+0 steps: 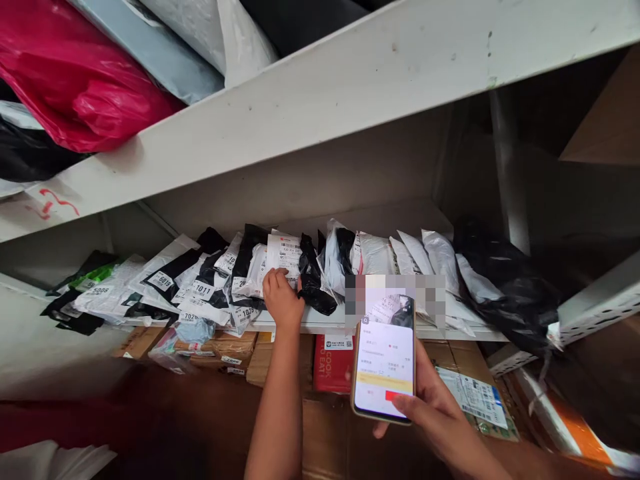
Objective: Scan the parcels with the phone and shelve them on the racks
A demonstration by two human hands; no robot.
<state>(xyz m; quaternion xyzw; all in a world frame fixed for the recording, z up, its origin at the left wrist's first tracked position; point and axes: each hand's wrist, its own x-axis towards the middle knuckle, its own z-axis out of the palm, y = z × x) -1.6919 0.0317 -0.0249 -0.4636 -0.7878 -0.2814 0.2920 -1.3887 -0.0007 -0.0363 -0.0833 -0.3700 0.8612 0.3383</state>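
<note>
My right hand (435, 400) holds up a smartphone (383, 353), its thumb on a red button low on the lit screen. The screen carries a camera picture of a label above lines of text and a yellow band. My left hand (283, 297) reaches to the shelf, its curled fingers closed on the lower part of a white parcel (284, 252) with a printed barcode label. Right beside that hand stands a black plastic parcel (315, 277). A parcel marked 1011 (201, 290) leans in the row to the left.
Above runs a white shelf beam (320, 100), with a red plastic parcel (85, 73) overhanging it at the left. Below stand cardboard boxes (220, 350) and a red box (333, 367). A large black bag (515, 293) sits at the row's right end.
</note>
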